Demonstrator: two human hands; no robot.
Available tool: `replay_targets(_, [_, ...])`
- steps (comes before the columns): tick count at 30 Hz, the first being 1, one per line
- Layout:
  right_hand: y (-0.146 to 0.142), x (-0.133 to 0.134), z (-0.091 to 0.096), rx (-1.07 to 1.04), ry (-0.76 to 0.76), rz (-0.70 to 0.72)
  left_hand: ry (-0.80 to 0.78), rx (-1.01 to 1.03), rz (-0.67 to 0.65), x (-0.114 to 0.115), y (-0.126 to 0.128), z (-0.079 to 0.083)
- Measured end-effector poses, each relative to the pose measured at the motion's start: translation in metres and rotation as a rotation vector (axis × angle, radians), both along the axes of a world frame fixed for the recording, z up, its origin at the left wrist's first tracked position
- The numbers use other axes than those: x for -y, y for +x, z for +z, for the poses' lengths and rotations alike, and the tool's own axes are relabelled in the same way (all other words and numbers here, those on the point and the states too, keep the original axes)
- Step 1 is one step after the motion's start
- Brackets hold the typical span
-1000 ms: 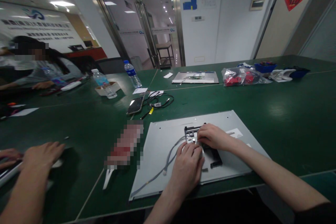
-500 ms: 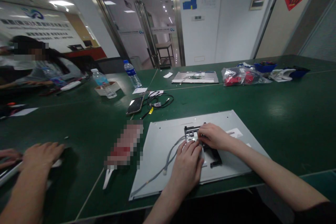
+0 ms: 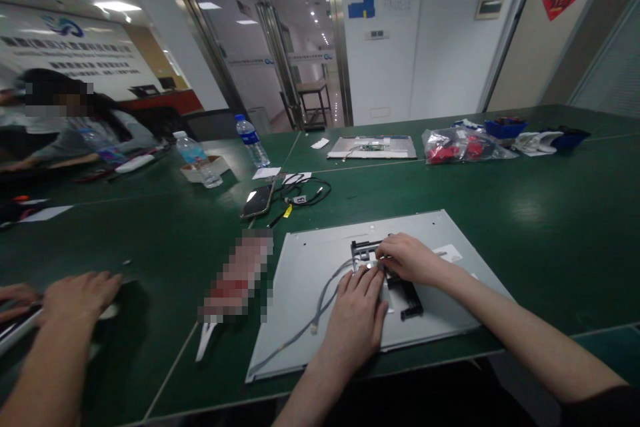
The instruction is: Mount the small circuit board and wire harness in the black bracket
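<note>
Directly under left hand (image 3: 357,313) and right hand (image 3: 407,257): black frame (image 3: 413,300) on panel (image 3: 300,273), long axis unclear, both equally near. Left loosely bent, left of frame's exposed bar; right curled, just beyond; grip, can't tell.

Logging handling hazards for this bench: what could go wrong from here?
1. The gray cable lies loose across the panel beside the left hand, so it might get snagged.
2. The panel's near side sits close to the green table's edge; a pull toward the person could slide it over.
3. The right hand covers part of the black frame, so a slip there could go unseen.
</note>
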State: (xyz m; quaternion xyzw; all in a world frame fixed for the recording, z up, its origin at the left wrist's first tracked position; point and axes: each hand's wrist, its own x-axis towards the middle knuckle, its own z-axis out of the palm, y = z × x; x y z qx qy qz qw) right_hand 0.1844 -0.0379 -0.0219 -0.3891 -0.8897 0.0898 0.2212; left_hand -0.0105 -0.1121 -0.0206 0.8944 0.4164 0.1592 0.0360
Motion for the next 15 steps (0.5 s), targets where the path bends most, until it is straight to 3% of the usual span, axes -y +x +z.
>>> replay_targets(15, [-0.0007, 0.0022, 0.0011, -0.005, 0.01, 0.06, 0.0, 0.002, -0.006, -0.0001, -0.0004, -0.0014])
